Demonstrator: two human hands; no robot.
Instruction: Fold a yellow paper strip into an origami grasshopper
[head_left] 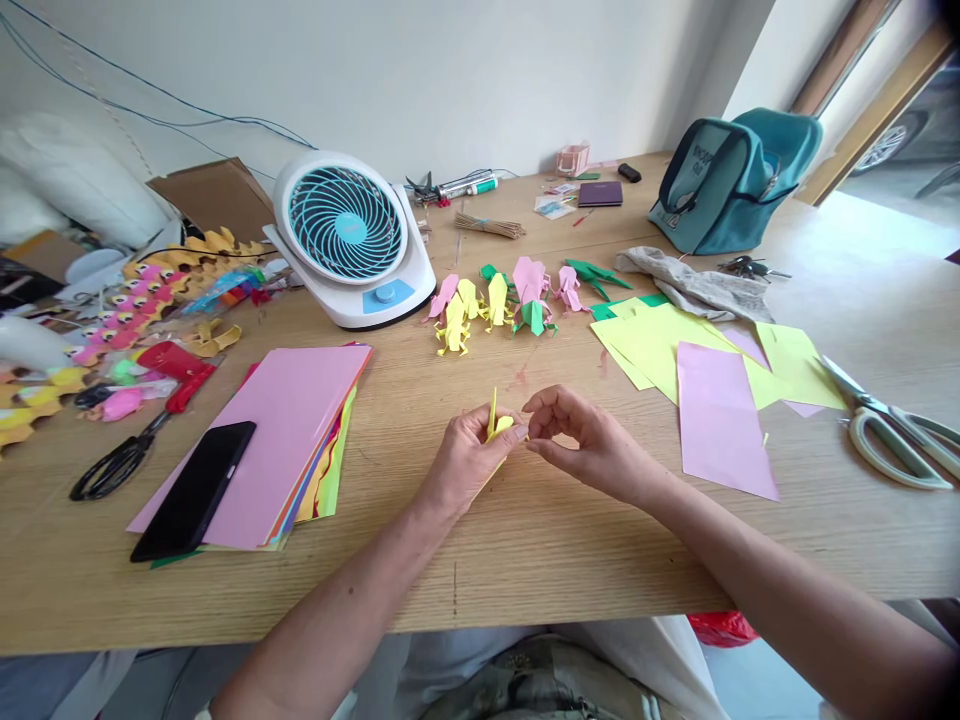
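My left hand (466, 460) is closed on a small folded yellow paper piece (496, 420), pinching it just above the wooden table (525, 540). My right hand (589, 440) pinches the same piece from the right, fingers curled. Beyond the hands lies a row of finished folded paper figures (510, 295) in yellow, pink and green. To the right lie loose yellow and pink sheets (712, 380).
A stack of coloured paper (300, 420) with a black phone (196, 488) on it lies at left, beside black-handled scissors (120, 462). A white-and-teal fan (349, 240) stands behind. Grey-green scissors (896, 435) lie far right. A teal bag (731, 175) and grey cloth (694, 282) sit at back right.
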